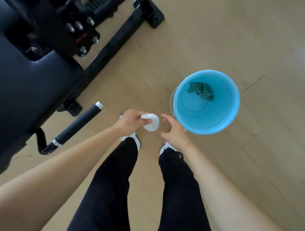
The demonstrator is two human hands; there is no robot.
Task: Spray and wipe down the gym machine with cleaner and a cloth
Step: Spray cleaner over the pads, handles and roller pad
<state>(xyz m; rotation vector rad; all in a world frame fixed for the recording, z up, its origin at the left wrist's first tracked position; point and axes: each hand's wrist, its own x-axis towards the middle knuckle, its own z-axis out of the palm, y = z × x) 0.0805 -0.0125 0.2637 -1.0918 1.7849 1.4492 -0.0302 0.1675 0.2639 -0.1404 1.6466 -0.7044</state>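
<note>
I look straight down at my legs and the floor. My left hand (131, 120) grips a white spray bottle (152, 123) by its top, seen from above. My right hand (172, 130) hovers just right of the bottle, fingers loosely spread, holding nothing. A green patterned cloth (201, 91) lies inside a blue bucket (229, 118) on the floor to the right of my hands. The black gym machine fills the left: a dark padded seat (21, 89), a black handle (79, 123) with chrome ends, and a bolted frame (78, 31).
The machine's black base bar (116, 38) runs diagonally across the light wooden floor (246, 40) toward the top. My white shoes (135, 137) stand between the machine and the bucket. Bare floor lies to the right and beyond the bucket.
</note>
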